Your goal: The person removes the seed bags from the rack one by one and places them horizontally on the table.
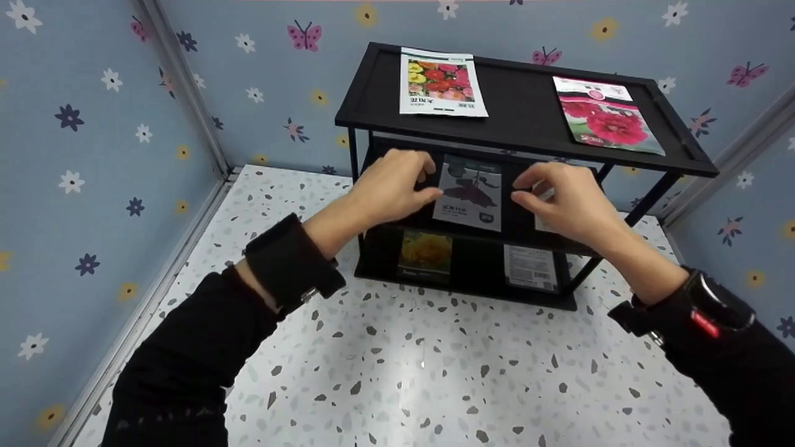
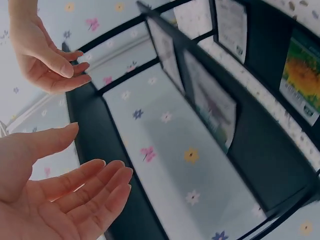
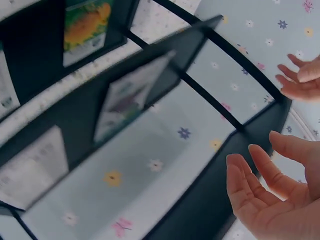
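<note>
Both hands are in front of the black shelf rack (image 1: 515, 133), at the height of its middle shelf, and neither holds anything. My left hand (image 1: 394, 186) is just left of a grey seed packet with a dark purple plant picture (image 1: 467, 197), its thumb near the packet's edge. To the right of that packet is my right hand (image 1: 562, 198), partly covering a pale packet (image 1: 542, 217). In the left wrist view the left hand (image 2: 65, 195) has its fingers loosely bent and apart. The right hand (image 3: 275, 185) looks similarly relaxed in the right wrist view.
On the rack's top lie a white flower packet (image 1: 442, 84) and a pink flower packet (image 1: 607, 118). The bottom shelf holds a yellow flower packet (image 1: 425, 256) and a white printed packet (image 1: 531, 268). Flowered walls (image 1: 298, 93) surround the speckled floor (image 1: 397, 360).
</note>
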A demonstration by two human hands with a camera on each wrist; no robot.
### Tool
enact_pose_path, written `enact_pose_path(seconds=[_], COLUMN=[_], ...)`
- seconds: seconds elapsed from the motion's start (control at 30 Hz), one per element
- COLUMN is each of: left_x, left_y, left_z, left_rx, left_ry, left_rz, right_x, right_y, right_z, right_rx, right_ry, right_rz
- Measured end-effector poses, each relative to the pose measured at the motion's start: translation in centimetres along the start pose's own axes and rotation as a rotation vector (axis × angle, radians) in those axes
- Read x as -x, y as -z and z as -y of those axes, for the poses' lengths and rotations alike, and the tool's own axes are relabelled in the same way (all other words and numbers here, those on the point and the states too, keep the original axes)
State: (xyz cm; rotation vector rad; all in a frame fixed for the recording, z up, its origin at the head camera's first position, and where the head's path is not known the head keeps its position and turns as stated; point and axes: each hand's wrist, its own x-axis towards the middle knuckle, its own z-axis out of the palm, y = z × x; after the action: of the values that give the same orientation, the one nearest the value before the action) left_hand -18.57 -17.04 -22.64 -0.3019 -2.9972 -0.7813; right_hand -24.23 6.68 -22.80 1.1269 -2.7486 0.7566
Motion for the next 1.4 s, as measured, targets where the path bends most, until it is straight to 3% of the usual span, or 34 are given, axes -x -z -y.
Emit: enact_pose_path(seconds=[0.13, 0.3, 0.43, 0.67, 0.9, 1.13, 1.4], left_x=[-1.5, -3.3, -4.6, -6.3, -7.4, -7.5, -8.6], left_y=[2.2, 4.1, 4.7, 5.0, 5.5, 6.0, 6.2], left_z=[-0.6, -0.7, -0.4, 0.1, 0.1, -0.5, 0.2], left_rx=[0.053, 0.106, 0.117, 0.209, 0.363, 0.467, 0.603], left_ry=[0.020, 0.075, 0.164, 0.292, 0.415, 0.468, 0.557], left_rz=[-0.026, -0.146, -0.232, -0.340, -0.323, -0.317, -0.325], right_x=[-2.1, -5.0, -7.0, -10.4, -12.1, -12.5, -12.8], right_y=[1.4, 2.5, 3.1, 2.7, 1.9, 1.4, 1.7], right_z=[1.5, 2.3, 2.5, 0.7, 1.6, 2.6, 2.5], right_rx=[-0.017, -0.064, -0.100, -0.272, -0.420, -0.450, -0.522], right_ry=[-0.062, -0.155, -0.227, -0.371, -0.505, -0.533, -0.593], right_rz=[-0.010, -0.118, -0.172, -0.129, -0.050, -0.026, -0.029])
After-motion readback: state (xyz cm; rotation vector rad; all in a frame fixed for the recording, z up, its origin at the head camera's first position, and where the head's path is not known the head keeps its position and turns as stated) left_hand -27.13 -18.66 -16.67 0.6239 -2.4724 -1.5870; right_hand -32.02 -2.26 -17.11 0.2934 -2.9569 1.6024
